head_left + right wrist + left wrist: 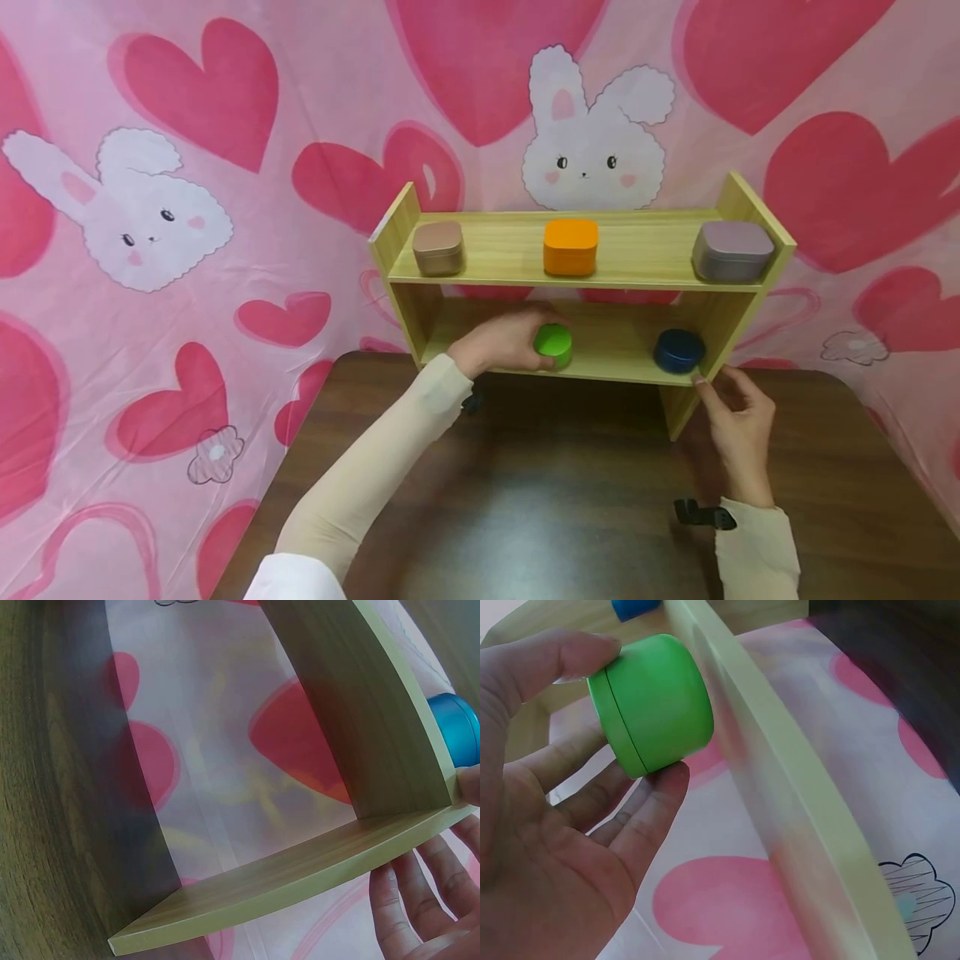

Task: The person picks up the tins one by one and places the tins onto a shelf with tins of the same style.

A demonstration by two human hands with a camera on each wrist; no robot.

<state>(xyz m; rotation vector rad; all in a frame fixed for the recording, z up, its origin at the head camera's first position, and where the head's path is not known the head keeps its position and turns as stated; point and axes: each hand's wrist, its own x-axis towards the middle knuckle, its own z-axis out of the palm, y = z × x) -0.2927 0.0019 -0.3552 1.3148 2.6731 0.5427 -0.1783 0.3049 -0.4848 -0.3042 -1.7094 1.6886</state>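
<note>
My left hand (510,337) holds a small round green tin (553,346) at the middle of the lower board of a two-tier wooden shelf (480,279). In the left wrist view, the thumb lies on the lid side of the green tin (656,705) and the fingers reach round its other side. My right hand (738,425) grips the shelf's right side panel near the lower board. Its thumb is at the front edge and its fingers lie along the outer face, as the right wrist view shows. Just inside that panel sits a round dark blue tin (679,351).
On the upper board stand a rose-brown tin (438,248) at left, an orange tin (571,247) in the middle and a mauve-grey tin (732,250) at right. The shelf stands on a dark wooden table (525,500), against a pink cloth (337,100) with hearts and rabbits.
</note>
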